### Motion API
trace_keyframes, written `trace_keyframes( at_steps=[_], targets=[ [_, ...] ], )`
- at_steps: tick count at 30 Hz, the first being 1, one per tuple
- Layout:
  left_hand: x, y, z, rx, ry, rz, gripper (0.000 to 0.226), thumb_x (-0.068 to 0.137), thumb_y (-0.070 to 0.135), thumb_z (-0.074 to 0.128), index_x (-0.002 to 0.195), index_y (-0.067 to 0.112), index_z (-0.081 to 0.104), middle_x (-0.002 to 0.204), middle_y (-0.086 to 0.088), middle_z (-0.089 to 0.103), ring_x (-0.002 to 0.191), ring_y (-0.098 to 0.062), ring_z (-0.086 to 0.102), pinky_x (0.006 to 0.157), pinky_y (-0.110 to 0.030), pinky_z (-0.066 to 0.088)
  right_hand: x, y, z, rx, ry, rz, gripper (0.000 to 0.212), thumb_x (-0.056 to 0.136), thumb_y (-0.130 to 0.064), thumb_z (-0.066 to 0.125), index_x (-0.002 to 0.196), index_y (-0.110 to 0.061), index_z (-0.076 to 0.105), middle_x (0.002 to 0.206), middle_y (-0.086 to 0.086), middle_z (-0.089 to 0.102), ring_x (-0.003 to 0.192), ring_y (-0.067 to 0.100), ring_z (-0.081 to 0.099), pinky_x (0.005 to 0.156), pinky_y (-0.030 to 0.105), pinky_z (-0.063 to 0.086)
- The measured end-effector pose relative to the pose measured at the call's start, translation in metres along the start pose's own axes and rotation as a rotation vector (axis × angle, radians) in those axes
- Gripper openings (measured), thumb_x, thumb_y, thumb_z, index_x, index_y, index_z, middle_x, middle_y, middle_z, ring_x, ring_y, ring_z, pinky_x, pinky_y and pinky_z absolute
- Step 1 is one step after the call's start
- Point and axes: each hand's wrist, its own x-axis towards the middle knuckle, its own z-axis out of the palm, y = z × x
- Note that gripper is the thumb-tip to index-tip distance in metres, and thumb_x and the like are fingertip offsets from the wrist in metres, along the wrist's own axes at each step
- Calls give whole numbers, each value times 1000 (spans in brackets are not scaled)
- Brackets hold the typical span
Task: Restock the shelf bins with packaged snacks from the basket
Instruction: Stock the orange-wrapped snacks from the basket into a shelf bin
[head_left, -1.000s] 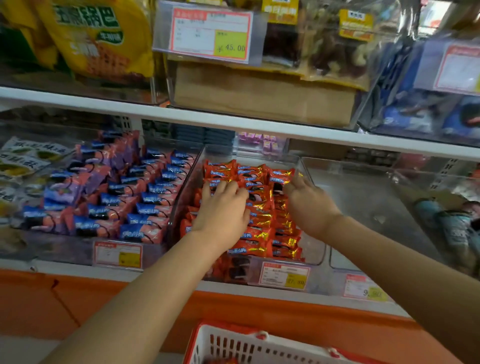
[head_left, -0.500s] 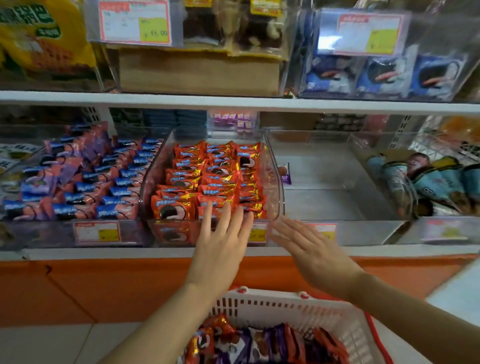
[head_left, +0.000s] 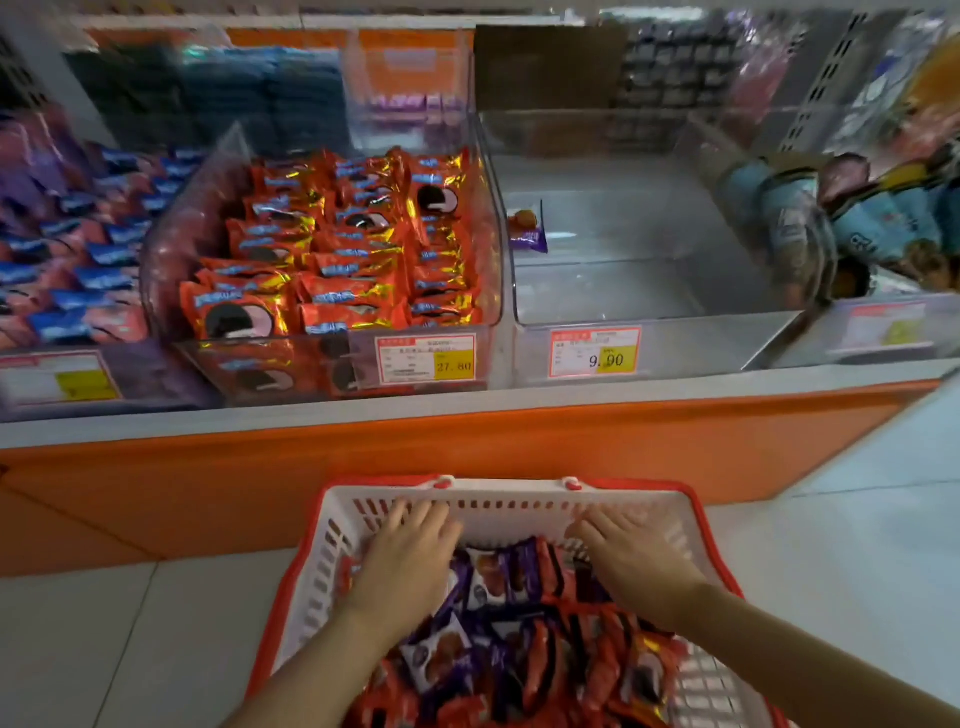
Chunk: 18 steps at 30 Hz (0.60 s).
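Observation:
A white basket with a red rim (head_left: 498, 501) stands on the floor below the shelf. It holds red and purple snack packets (head_left: 514, 623). My left hand (head_left: 408, 558) reaches into the basket's far left part, palm down, fingers spread over the packets. My right hand (head_left: 636, 564) lies palm down over the packets at the far right. Neither hand grips anything that I can see. On the shelf, a clear bin (head_left: 488, 171) is full of red packets (head_left: 343, 260). The clear bin to its right (head_left: 675, 332) holds a single purple packet (head_left: 527, 231).
Left of the red bin lies a bin of blue-and-pink packets (head_left: 88, 249). At the far right, a bin (head_left: 883, 332) holds blue bags. Price tags hang on the bin fronts. An orange shelf base (head_left: 467, 447) runs between the bins and the basket. The floor is pale tile.
Both hands have come down from the red bin on the shelf into the basket. The view has tilted downward, bringing the basket fully into sight.

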Motion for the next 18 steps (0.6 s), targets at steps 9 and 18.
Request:
trace_keyframes(
  at_steps=[9,18],
  targets=[
    [-26,-37,72,-36,-368,-239,65,88,9,44,149,21,22,155,-2,22,144,-21,17,119,-36,10,9,-24,76,326,-364,435,74,95,-49,45,151,-19,8,156,2,19,140,24,27,110,34,28],
    [-32,-38,73,-8,-412,-176,70,86,-6,45,148,19,24,147,-7,32,137,-28,29,115,-38,16,20,-36,86,494,-373,634,68,91,-23,56,146,-13,17,145,7,34,122,26,47,83,30,48]
  ],
)
